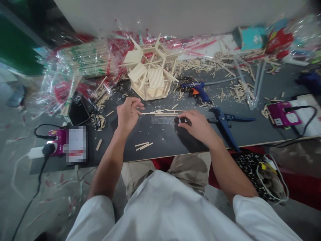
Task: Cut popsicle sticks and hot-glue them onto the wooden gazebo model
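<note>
Head view: left hand [128,114] pinches a stick [153,113], right hand [198,126] clasps a dark object [184,121] beside cutters [224,122].

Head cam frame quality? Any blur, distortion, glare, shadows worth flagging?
Head view: strong wide-angle bending, dark table edge bowed; centre fairly sharp at left hand, right hand gripping a small dark object, and stick model; corners smeared; glare on plastic wrap at left; soft shadow below the right hand; one pixelated patch lower left.

Matt dark bench [175,140], thin stick [150,113] of bare pale wood, ruler [163,119] of clear plastic, black object [185,121] with faint sheen, stick model [150,75] at 12 o'clock raw wood, wrap [57,77] at 10 o'clock glossy, crinkled
</note>
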The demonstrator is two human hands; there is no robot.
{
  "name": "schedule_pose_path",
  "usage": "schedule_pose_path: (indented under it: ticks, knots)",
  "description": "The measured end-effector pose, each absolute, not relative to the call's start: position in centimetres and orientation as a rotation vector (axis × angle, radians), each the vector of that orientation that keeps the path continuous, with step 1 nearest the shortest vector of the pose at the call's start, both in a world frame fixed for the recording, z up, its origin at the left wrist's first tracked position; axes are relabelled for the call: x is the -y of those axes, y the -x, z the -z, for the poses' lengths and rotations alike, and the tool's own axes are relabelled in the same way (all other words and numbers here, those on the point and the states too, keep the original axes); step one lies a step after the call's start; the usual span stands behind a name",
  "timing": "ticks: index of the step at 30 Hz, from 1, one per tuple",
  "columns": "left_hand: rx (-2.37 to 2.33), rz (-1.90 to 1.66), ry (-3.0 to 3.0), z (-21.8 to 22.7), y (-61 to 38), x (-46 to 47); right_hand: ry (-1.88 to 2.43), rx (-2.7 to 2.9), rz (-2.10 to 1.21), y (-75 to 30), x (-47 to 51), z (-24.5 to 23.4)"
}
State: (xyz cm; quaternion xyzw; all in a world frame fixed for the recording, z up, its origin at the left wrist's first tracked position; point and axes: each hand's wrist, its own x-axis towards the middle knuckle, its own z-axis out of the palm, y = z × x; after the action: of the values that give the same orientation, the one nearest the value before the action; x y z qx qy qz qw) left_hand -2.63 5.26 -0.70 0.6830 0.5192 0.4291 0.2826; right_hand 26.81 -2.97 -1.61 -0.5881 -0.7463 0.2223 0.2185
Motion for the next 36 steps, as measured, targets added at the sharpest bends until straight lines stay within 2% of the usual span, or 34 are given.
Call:
schedule_pose_path:
  ticks: [5, 10, 15, 23, 26, 31, 36]
  knots:
    - [-1.306, -1.117, -1.848, 1.2, 2.9, -5.4, 1.751, 2.036, -0.761, -27.1, 2.1, 1.1]
    - [-1.218, -1.176, -1.799, 0.8, 3.2, -5.1, 1.614, 1.923, -0.870, -26.4, 1.7, -0.4]
    - [-1.275, -1.200, -1.641, -0.3, 3.1, -4.3, 1.520, 1.590, -1.134, -24.0, 1.6, -1.8]
    - [-1.381, -1.132, -1.568, 0.3, 3.8, -4.8, 1.347, 1.459, -1.368, -20.0, -0.2, -0.9]
    - [-1.341, -1.121, -1.575, 1.1, 4.3, -5.3, 1.389, 1.517, -1.329, -20.3, -0.3, -0.5]
    - [-1.418, -1.195, -1.562, 1.5, 4.7, -5.4, 1.567, 1.701, -1.043, -23.2, 0.6, 0.1]
    - [-1.430, -1.223, -1.562, 0.9, 4.3, -5.3, 1.567, 1.959, -0.998, -25.2, 1.7, 0.6]
